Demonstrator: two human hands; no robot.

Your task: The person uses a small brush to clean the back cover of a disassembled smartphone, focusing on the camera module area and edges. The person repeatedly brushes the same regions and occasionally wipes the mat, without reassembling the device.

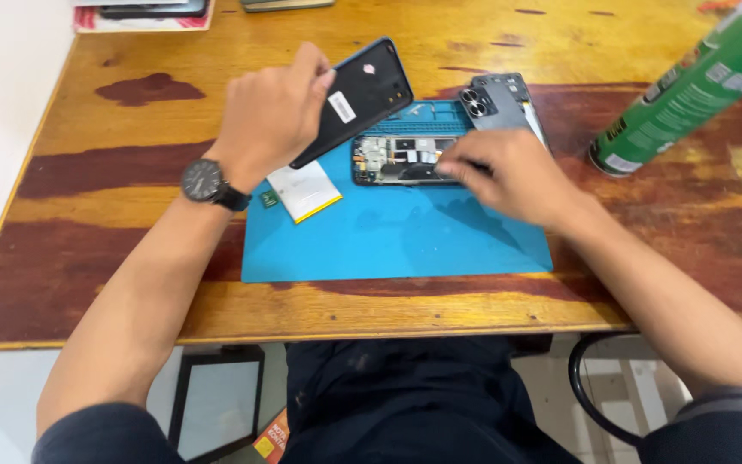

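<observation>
Fingers of the left hand [270,112] are clamped on a black back cover [362,93], tilted clear of the opened phone [405,160] on the blue mat [397,236], which is pinned by the right hand [504,176], fingers together, beside the loose battery [304,191].

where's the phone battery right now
The battery lies on the blue mat's left part, just below the left hand and left of the opened phone.

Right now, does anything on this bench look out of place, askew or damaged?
The green spray can lies tipped on its side at the table's right edge. The opened phone on the blue mat shows bare internals; the table's varnish is worn in patches.
</observation>
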